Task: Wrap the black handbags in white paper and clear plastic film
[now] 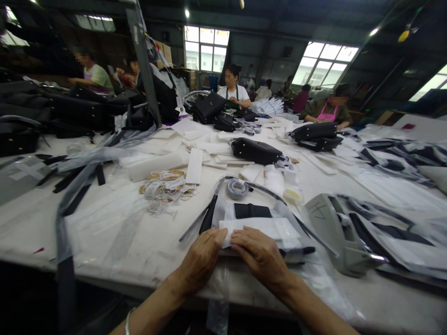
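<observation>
1. Left hand (pixel 202 253): fingers together at the white sheet's left edge; cannot tell whether they pinch it.
2. Right hand (pixel 260 253): fingers laid flat, unclamped, on the thin, smooth white sheet (pixel 267 227).
3. Under it, at the hands' 12 o'clock, lies the film-wrapped black bag (pixel 252 211).
4. Hard grey dispenser (pixel 324 223) at 3 o'clock; papery tags (pixel 165 188) heaped at 10.
5. Pale, scuffed table (pixel 42 228); dim room, paned windows (pixel 206 51) at 12 and 1.
</observation>
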`<action>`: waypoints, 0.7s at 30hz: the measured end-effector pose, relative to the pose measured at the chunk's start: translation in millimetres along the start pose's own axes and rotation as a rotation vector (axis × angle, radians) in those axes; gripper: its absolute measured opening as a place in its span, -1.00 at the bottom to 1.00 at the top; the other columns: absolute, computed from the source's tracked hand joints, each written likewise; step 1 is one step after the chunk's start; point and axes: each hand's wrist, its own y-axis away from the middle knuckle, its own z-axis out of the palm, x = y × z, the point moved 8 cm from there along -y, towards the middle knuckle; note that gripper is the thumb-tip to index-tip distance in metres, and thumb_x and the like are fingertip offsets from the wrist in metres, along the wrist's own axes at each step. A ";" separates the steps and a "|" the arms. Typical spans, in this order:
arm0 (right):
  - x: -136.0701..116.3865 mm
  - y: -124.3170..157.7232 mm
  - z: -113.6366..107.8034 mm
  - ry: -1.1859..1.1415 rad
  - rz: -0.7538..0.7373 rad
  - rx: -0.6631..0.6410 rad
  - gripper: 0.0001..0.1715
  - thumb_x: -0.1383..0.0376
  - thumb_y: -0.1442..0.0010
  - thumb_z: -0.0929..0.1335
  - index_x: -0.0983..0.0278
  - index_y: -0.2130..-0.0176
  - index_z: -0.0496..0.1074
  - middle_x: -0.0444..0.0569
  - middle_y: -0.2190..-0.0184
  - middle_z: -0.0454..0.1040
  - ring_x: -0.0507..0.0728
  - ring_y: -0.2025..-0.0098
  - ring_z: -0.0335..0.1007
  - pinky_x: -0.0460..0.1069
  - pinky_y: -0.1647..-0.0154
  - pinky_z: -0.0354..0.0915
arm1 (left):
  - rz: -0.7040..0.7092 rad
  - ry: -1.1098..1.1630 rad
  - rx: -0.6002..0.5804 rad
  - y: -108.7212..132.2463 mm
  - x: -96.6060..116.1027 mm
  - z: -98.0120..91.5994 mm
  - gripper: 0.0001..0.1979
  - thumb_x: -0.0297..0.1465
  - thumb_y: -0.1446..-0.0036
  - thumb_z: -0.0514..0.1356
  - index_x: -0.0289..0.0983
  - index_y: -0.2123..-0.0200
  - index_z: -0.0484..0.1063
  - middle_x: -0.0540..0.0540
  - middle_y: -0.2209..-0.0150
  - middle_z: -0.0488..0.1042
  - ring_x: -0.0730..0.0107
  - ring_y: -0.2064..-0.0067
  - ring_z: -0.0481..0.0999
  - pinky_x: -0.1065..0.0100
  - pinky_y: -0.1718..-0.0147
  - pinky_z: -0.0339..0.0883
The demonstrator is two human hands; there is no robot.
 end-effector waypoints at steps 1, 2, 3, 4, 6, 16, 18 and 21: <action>0.6 -1.2 -4.3 -0.024 0.003 0.017 -0.86 0.39 -0.29 0.36 0.21 0.16 0.51 -0.02 0.17 0.63 0.15 0.08 0.57 0.11 -0.11 0.43 | -0.005 0.002 0.000 -0.3 -1.3 -0.3 -0.58 -0.58 -0.31 -0.09 -0.43 -0.21 0.18 -0.29 0.06 0.51 0.23 0.03 0.52 0.22 0.02 0.49; 0.0 -2.0 -7.7 -0.042 -0.005 0.026 -0.88 0.39 -0.29 0.36 0.22 0.18 0.51 -0.02 0.17 0.63 0.15 0.05 0.56 0.11 -0.12 0.42 | -0.009 0.004 -0.003 -0.9 -2.8 -0.7 -0.56 -0.59 -0.30 -0.09 -0.43 -0.23 0.16 -0.29 0.05 0.51 0.23 0.02 0.52 0.23 0.03 0.49; -1.9 -2.3 -9.6 -0.053 -0.028 0.023 -0.88 0.39 -0.29 0.37 0.22 0.18 0.51 -0.02 0.16 0.63 0.16 0.01 0.54 0.13 -0.15 0.40 | -0.014 0.005 -0.010 -1.7 -4.5 -0.9 -0.55 -0.60 -0.29 -0.08 -0.43 -0.24 0.15 -0.29 0.05 0.51 0.23 0.02 0.51 0.24 0.03 0.49; -4.7 -2.2 -9.8 -0.058 -0.056 0.011 -0.87 0.39 -0.29 0.36 0.23 0.17 0.51 -0.02 0.15 0.63 0.17 -0.03 0.52 0.15 -0.20 0.36 | -0.012 0.009 -0.020 -2.6 -5.7 -1.1 -0.54 -0.60 -0.30 -0.07 -0.42 -0.25 0.15 -0.28 0.05 0.51 0.24 0.02 0.51 0.24 0.03 0.49; -10.6 -0.8 -7.3 -0.059 -0.098 -0.007 -0.85 0.41 -0.29 0.36 0.24 0.15 0.51 -0.03 0.15 0.63 0.15 -0.03 0.52 0.16 -0.25 0.30 | 0.020 0.027 -0.047 -4.7 -5.6 -1.2 -0.57 -0.58 -0.32 -0.06 -0.40 -0.24 0.17 -0.25 0.07 0.52 0.25 0.01 0.51 0.24 0.02 0.49; -24.5 15.5 8.9 0.095 -0.180 0.069 -0.79 0.46 -0.27 0.36 0.32 0.08 0.51 0.04 0.11 0.62 0.14 -0.03 0.52 0.08 -0.20 0.37 | 0.127 0.025 -0.096 -1.5 -3.2 -3.5 -0.71 -0.51 -0.39 -0.03 -0.33 -0.08 0.36 -0.30 -0.04 0.45 0.22 -0.08 0.47 0.18 -0.04 0.47; -25.7 18.1 9.1 0.128 -0.197 0.076 -0.78 0.47 -0.27 0.36 0.33 0.08 0.51 0.04 0.10 0.62 0.14 -0.05 0.51 0.08 -0.21 0.37 | 0.137 0.050 -0.093 0.4 -4.9 -4.4 -0.70 -0.53 -0.38 -0.01 -0.32 -0.12 0.33 -0.35 -0.16 0.37 0.16 -0.22 0.36 0.14 -0.09 0.43; -27.6 19.8 9.1 0.157 -0.214 0.085 -0.79 0.48 -0.26 0.37 0.33 0.09 0.51 0.02 0.12 0.62 0.12 -0.04 0.52 0.06 -0.21 0.36 | 0.171 0.107 -0.137 1.6 -5.3 -1.7 -0.66 -0.57 -0.36 -0.01 -0.35 -0.16 0.27 -0.32 -0.20 0.36 0.15 -0.34 0.20 0.06 -0.21 0.30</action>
